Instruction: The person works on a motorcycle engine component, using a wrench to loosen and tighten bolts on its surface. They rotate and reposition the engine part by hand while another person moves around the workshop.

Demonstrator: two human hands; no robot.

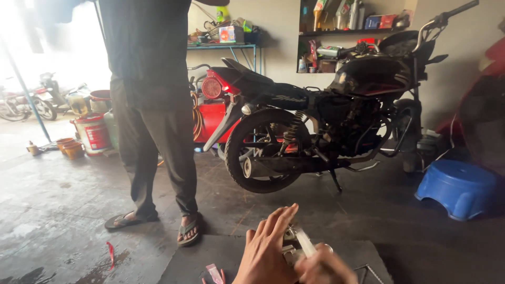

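Centrally at the near edge of the scene, a small metal part [292, 246] with a pale whitish strip across it lies between both hands, over a dark mat [221, 255] on the wet concrete floor [58, 210]. Its lower half is hidden and its kind cannot be told. Left hand [266, 251]: raised on edge, fingers straight and together, pointing up and to the right, flat against the part's left side; whether it actually grips cannot be told. Right hand [324, 269]: only the knuckles show at the bottom edge, curled in against the part from the right; a closed hold is not confirmed. Just left of the hands, a small pink strip [214, 273] rests on the mat. Farther left, a red scrap [110, 253] lies on the floor. Beyond, a standing person [150, 105] in dark clothes and sandals. Right of that person, a black motorcycle [326, 121] on its stand; near right, a blue plastic stool [456, 188]. Far wall: shelves [347, 32] carrying coloured boxes and bottles, red, blue and green. Far left: a white-and-red bucket [92, 134].
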